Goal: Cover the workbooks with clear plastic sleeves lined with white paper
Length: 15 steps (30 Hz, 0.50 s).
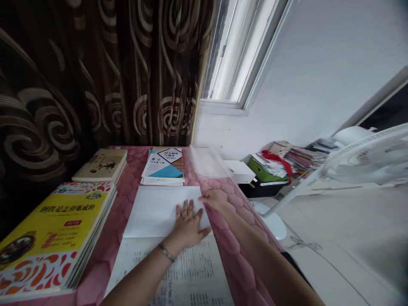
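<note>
A blank white sheet (149,208) lies over the upper part of a printed page (191,272), which carries text and some blue handwriting. My left hand (188,225) rests flat on the sheet with its fingers spread, a bracelet at the wrist. At the sheet's right edge, near its far corner, my right hand (215,199) is closed with the edge between thumb and finger. Just beyond the sheet sits a small stack topped by a blue and white mathematics book (165,163). A translucent plastic cover (208,162) lies to the right of that stack.
Yellow-covered books (63,216) and a beige book (100,165) are piled on the left of the pink tablecloth (105,263). A white box (239,171) stands at the far right. Beyond the table's right edge are a white fan (350,157) and a paper-filled bin (267,170).
</note>
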{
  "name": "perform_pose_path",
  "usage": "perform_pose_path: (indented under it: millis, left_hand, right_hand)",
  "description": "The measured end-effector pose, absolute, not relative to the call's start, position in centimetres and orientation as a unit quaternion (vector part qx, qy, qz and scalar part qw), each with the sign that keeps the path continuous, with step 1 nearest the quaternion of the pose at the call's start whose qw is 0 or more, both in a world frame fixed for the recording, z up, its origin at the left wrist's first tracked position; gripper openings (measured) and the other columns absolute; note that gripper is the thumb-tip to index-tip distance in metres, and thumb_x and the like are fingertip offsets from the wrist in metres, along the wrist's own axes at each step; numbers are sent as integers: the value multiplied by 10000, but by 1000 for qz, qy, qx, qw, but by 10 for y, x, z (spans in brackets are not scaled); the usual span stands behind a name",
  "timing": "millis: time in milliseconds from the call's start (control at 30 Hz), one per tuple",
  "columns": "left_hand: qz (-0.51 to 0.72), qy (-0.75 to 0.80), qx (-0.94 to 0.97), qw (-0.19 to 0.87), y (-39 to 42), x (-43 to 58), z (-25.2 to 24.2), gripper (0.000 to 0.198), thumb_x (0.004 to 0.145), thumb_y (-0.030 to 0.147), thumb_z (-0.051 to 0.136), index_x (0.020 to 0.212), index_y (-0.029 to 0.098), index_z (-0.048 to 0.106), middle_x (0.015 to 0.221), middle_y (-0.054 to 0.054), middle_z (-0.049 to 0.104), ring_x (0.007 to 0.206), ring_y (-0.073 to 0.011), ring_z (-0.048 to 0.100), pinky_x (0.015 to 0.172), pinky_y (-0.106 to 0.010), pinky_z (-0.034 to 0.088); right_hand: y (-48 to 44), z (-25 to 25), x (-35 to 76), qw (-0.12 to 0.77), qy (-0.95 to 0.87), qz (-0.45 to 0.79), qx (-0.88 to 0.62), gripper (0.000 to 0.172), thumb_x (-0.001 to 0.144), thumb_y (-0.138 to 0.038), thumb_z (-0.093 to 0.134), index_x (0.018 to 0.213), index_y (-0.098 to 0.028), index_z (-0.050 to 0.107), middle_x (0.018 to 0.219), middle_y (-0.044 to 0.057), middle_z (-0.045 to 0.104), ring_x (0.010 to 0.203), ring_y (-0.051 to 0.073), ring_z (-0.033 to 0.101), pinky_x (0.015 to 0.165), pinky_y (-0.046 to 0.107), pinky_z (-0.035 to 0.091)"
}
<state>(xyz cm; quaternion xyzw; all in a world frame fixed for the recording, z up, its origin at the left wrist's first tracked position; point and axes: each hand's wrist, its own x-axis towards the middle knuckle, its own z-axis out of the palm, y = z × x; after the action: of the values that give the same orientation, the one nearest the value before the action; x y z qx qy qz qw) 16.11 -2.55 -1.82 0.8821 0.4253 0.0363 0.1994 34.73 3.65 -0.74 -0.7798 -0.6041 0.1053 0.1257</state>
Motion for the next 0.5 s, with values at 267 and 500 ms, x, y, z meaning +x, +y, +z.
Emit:
perform_pose_path:
  millis: [267,500]
  left_hand:
    - [54,428,879,202,-29,159,-15,814,845,724,313,1491,228,329,1611,-137,37,1463,-379,-40,1138,-615,-40]
    - [23,430,878,208,-25,162,-14,851,835,724,309,1515,215,260,1613,-116,0,1459,-357,-104,1134,-608,-74]
  right_hand:
    - [74,-5,332,137,-570,93,-805,306,842,-438,601,900,-160,717,969,169,717,882,241,653,677,293,400]
    - [7,-16,329,148,-589,99,-788,201,832,-384,646,753,-201,674,837,57,733,797,186,659,621,256,361]
